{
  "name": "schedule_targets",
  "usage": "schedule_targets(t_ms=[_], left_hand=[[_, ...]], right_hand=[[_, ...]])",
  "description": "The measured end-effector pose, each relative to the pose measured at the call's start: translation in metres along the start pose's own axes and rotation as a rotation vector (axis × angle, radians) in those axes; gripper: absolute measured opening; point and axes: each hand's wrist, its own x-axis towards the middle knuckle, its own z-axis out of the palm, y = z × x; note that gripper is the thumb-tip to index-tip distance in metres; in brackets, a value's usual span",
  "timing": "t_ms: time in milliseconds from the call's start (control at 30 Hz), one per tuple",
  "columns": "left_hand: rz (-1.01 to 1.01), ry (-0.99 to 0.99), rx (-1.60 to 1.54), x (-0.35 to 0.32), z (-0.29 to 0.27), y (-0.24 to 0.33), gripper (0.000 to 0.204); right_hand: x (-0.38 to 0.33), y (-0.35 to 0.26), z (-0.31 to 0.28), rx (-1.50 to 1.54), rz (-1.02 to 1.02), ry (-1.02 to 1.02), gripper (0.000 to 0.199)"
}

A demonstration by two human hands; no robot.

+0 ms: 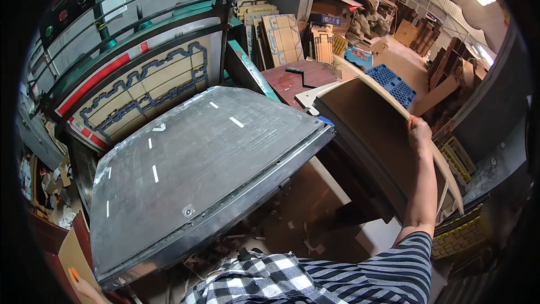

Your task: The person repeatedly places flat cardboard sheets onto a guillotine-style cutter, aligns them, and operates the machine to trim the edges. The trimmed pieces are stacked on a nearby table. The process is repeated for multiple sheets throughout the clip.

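Near left, our left hand (84, 288) is mostly hidden, so we cannot tell its grip. On the right, our right hand (419, 132) closes on the top edge of the big brown cardboard sheet (368, 121), standing beside the grey metal platen (197, 163); it seems light but floppy, best held by edges.

We spot a dark control panel (70, 0) in the upper left of the frame, with round red and green buttons and a small red display strip. Top centre, flat die-cut cardboard blanks (281, 36) lean upright, tan with blue outlines. Lower right, a stack of yellow printed flat cartons (458, 236) sits edge-on.
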Motion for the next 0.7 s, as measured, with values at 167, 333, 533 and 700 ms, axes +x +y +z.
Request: schedule_targets(t_ms=[167,333,533,700], left_hand=[[0.061,0.062,-0.411,-0.013,0.002,0.088,0.036],[-0.035,0.126,-0.76,-0.069,-0.019,0.18,0.03],[0.067,0.084,-0.863,-0.09,-0.042,0.204,0.033],[0.151,0.026,-0.754,-0.117,-0.048,0.225,0.03]], right_hand=[[0.029,-0.103,-0.122,-0.047,-0.306,0.257,0.01],[-0.009,-0.218,-0.133,0.291,-0.64,0.179,0.013],[-0.06,-0.364,-0.054,0.783,-0.677,-0.289,0.049],[-0.105,-0.493,0.001,0.41,-1.085,-0.411,0.049]])
